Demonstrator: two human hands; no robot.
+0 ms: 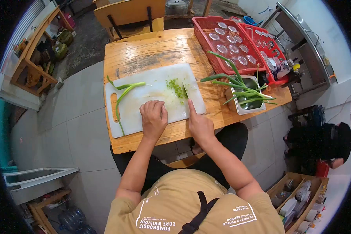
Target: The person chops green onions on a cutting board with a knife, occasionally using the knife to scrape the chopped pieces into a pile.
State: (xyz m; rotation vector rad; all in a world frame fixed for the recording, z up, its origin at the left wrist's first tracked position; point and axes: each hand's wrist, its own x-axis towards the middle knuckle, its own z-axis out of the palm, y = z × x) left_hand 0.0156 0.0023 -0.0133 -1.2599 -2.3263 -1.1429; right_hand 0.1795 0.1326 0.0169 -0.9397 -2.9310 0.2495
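Note:
My right hand [201, 125] holds a knife, its index finger stretched along the back of the blade [185, 91]. The knife stands at the right part of a white cutting board [171, 73], beside a small heap of chopped spring onion [176, 88]. My hand hides the handle. My left hand [153, 119] rests on the board's near edge with its fingers curled together, and nothing shows in them. Farther left, a spring onion [126, 90] with a bent green leaf lies across the board, over its handle slot.
Right of the board, a metal container [249, 111] holds more spring onions [243, 87]. Behind it stand red baskets [238, 64] of upturned glasses. The board lies on a wooden table [152, 48], with a chair [130, 17] beyond. Another person [319, 140] is at the far right.

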